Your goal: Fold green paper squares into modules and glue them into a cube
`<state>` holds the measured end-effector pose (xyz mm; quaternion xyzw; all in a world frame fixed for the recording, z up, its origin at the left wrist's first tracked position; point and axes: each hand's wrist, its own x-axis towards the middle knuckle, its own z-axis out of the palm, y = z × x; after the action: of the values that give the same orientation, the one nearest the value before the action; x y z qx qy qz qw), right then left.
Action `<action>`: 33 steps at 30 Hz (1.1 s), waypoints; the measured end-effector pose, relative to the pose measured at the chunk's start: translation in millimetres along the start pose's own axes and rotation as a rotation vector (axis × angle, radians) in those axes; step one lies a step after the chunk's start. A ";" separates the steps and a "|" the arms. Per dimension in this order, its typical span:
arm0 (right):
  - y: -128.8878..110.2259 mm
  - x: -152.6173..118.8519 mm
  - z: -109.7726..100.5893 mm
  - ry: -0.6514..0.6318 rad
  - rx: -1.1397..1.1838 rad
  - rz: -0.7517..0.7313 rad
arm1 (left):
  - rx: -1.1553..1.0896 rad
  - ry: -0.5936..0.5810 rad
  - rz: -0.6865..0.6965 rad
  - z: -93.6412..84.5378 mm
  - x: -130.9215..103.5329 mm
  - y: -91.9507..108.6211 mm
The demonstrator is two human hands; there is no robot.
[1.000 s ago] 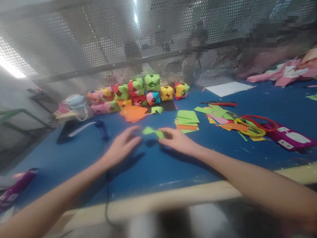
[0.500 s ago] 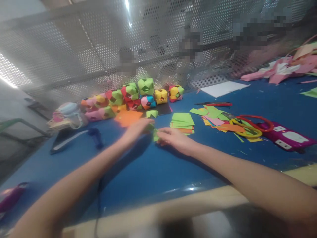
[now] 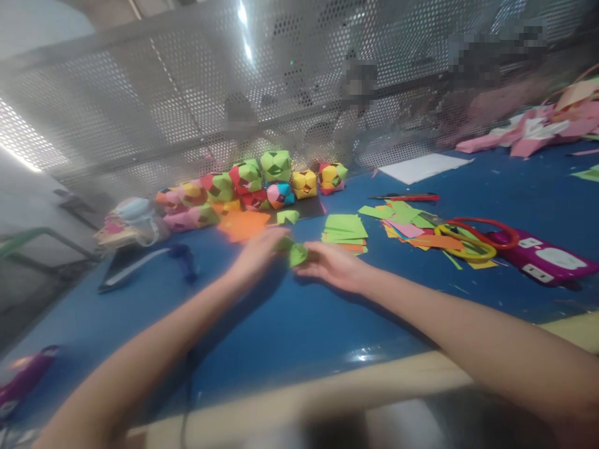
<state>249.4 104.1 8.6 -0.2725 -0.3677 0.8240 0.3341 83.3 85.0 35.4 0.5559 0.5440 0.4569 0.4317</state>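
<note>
- Paper piece [image 3: 298, 254], green, folded: between both hands, over the bench [image 3: 262, 337]; showing broader than half a second ago.
- Right hand [image 3: 334, 265]: fingers clamped on its right side.
- Left hand [image 3: 262, 246]: now against its left, apart a second ago; grip too blurred to judge. Two-handed handling apparently resumed.
- Sheet stack [image 3: 345, 226]: beyond right hand, unchanged.

White sheet [image 3: 423, 168] near a perforated screen [image 3: 196, 81]; leftward, blurred, perhaps a face mask [image 3: 133, 208].

Left hand [image 3: 262, 248] — now on the green paper [image 3: 298, 254]
</note>
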 end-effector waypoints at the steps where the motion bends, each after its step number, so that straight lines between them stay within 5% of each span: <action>1: -0.2 0.3 0.0 0.002 -0.016 -0.005 | -0.004 -0.001 -0.002 0.3 0.4 -0.6; 17: -1.9 -3.8 -1.5 -0.079 -0.029 0.083 | -0.022 -0.066 -0.118 5.2 -2.0 13.9; 21: -0.5 -2.0 -3.3 -0.099 -0.022 0.107 | 0.103 -0.022 -0.056 -9.9 28.2 14.2; 24: -0.1 -2.2 -3.0 -0.097 -0.018 0.105 | 0.632 0.099 0.151 -24.9 66.9 5.2; 26: -0.2 -3.2 -2.2 -0.103 -0.015 0.103 | 0.734 0.117 0.165 -29.2 92.1 -1.8; 33: -0.6 -4.4 -1.1 -0.152 0.030 0.066 | 1.020 0.129 0.125 -3.2 138.1 -17.7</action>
<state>253.2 101.5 9.3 -0.2160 -0.3705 0.8582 0.2822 75.2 223.6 24.0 0.6976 0.6890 0.1917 0.0432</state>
